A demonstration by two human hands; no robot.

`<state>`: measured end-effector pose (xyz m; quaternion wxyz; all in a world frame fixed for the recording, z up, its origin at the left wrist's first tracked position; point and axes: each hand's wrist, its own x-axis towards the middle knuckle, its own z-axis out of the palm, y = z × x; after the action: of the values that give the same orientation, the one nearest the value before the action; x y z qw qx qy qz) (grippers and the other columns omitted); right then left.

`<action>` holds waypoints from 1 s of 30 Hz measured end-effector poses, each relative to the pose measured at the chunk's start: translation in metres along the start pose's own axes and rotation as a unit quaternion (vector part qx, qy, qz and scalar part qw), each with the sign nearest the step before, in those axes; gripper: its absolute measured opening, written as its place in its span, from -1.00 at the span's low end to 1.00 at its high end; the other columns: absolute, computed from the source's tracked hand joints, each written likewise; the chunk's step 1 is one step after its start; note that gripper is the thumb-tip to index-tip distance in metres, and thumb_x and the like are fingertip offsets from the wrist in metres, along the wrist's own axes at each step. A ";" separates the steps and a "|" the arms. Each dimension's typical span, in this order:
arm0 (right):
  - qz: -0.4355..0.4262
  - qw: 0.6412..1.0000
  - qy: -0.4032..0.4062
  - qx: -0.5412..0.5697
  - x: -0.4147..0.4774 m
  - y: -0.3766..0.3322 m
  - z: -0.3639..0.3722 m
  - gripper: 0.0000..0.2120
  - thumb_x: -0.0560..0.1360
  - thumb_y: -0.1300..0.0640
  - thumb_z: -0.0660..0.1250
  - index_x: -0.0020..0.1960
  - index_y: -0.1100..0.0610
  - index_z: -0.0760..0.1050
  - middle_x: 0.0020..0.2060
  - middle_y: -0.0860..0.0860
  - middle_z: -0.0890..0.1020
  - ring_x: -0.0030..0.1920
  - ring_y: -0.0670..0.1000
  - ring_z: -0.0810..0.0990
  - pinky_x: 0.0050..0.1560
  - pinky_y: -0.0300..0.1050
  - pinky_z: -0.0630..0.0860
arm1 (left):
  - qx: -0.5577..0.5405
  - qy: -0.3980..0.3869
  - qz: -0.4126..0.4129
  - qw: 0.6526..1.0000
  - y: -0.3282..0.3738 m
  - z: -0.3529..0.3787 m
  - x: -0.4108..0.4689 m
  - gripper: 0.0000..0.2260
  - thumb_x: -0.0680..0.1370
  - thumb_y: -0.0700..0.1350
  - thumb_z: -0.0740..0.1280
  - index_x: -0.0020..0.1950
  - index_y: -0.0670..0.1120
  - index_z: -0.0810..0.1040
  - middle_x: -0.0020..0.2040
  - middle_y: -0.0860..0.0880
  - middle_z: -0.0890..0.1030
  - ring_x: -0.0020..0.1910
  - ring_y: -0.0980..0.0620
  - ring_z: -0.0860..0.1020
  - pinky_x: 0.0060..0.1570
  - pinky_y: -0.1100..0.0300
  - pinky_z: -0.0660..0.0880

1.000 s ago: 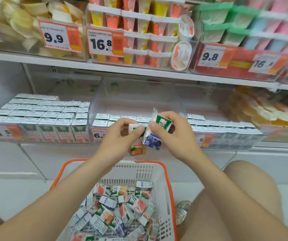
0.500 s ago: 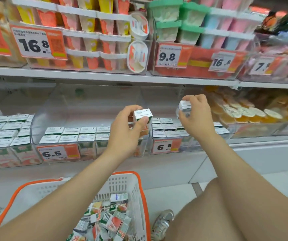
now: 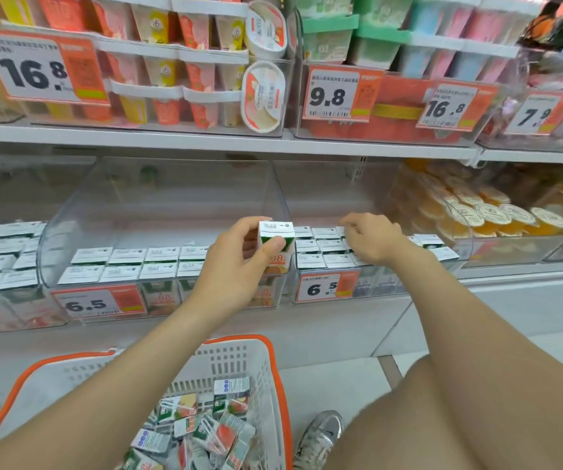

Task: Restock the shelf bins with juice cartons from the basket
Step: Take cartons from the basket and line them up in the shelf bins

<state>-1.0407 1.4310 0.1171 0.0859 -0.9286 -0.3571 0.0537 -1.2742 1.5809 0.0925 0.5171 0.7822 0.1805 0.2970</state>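
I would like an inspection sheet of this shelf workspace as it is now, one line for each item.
Surface: white shelf carrying clear bins.
Job's things: juice carton upright over the right end of the middle bin; carton rows in the bins; loose cartons in the basket.
Clutter: nothing seen.
Hands: left hand grips the juice carton; right hand curled over the cartons of the right bin, grip unclear.
Cables: nothing seen.
Surroundings: dessert cups and price tags above; shoe on floor.
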 end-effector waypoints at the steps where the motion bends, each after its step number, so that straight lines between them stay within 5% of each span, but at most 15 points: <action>1: 0.001 1.000 0.019 -0.012 -0.002 -0.007 -0.001 -0.58 0.68 0.13 0.11 0.49 0.01 0.47 0.40 0.12 0.57 0.38 0.26 0.48 0.44 0.24 0.29 | 0.019 -0.015 0.005 1.000 0.000 -0.001 0.000 -0.69 0.67 0.03 0.37 0.43 0.10 0.53 0.22 0.19 0.65 0.20 0.21 0.61 0.25 0.07 0.59; 4: -0.060 0.982 0.150 0.095 -0.019 -0.040 -0.009 -0.61 0.61 0.21 0.18 0.38 0.05 0.56 0.26 0.11 0.63 0.26 0.13 0.58 0.34 0.06 0.47 | 0.046 -0.041 0.009 0.998 0.004 -0.006 -0.001 -0.67 0.71 -0.01 0.31 0.48 0.11 0.49 0.25 0.19 0.63 0.20 0.25 0.59 0.19 0.25 0.58; 7: -0.139 0.929 0.195 0.282 -0.053 -0.084 -0.014 -0.77 0.62 0.18 0.28 0.15 0.02 0.68 -0.02 -0.11 0.72 -0.04 -0.18 0.63 -0.02 -0.36 0.51 | -0.008 -0.011 -0.001 1.000 0.012 -0.014 -0.003 -0.70 0.69 -0.05 0.36 0.42 0.06 0.54 0.19 0.16 0.68 0.13 0.28 0.63 0.05 0.39 0.59; 11: -0.200 0.893 0.119 0.387 -0.082 -0.119 -0.013 -0.76 0.71 0.01 0.27 0.19 0.04 0.69 -0.07 -0.10 0.75 -0.06 -0.07 0.71 -0.10 -0.15 0.64 | -0.140 0.032 -0.053 0.988 0.026 -0.034 -0.011 -0.74 0.65 -0.07 0.42 0.33 -0.08 0.59 0.10 -0.01 0.75 0.05 0.05 0.73 0.00 0.11 0.70; 16: -0.196 0.865 0.075 0.455 -0.091 -0.142 -0.012 -0.76 0.70 -0.01 0.31 0.18 0.09 0.68 -0.10 -0.01 0.77 -0.12 -0.01 0.75 -0.09 0.04 0.65 | -0.155 0.018 -0.076 0.985 0.029 -0.070 -0.026 -0.74 0.66 -0.04 0.39 0.31 -0.10 0.62 0.06 -0.03 0.77 0.04 -0.01 0.75 0.01 0.05 0.69; 21: -0.233 0.871 0.008 0.433 -0.087 -0.170 0.000 -0.70 0.62 -0.05 0.45 0.32 -0.01 0.62 0.02 0.02 0.75 -0.04 0.03 0.73 -0.10 -0.13 0.61 | -0.140 0.014 -0.052 0.989 0.023 -0.104 -0.034 -0.81 0.67 -0.05 0.39 0.24 -0.08 0.64 0.04 -0.07 0.77 -0.01 -0.04 0.75 -0.01 -0.08 0.69; 25: -0.220 0.891 0.038 0.396 -0.070 -0.172 -0.002 -0.73 0.63 0.12 0.41 0.32 -0.02 0.57 0.09 -0.07 0.72 0.02 -0.01 0.74 0.11 0.12 0.68 | 0.027 0.039 -0.021 0.999 0.012 -0.119 -0.030 -0.78 0.74 0.01 0.23 0.25 0.01 0.63 0.09 0.09 0.73 0.08 0.15 0.69 0.14 0.05 0.63; 30: -0.194 0.956 0.129 0.180 -0.053 -0.155 -0.004 -0.57 0.64 0.14 0.32 0.48 -0.03 0.41 0.20 -0.01 0.49 -0.08 -0.11 0.55 -0.05 -0.31 0.43 | 0.253 -0.039 0.049 0.965 -0.006 -0.113 -0.032 -0.76 0.73 -0.08 0.23 0.36 0.00 0.58 0.29 0.09 0.59 0.29 0.11 0.51 0.29 0.18 0.43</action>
<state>-1.1801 1.5080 0.1538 0.3056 -0.8094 -0.5010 -0.0214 -1.3718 1.6441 0.1108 0.2938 0.9064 0.1913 0.2356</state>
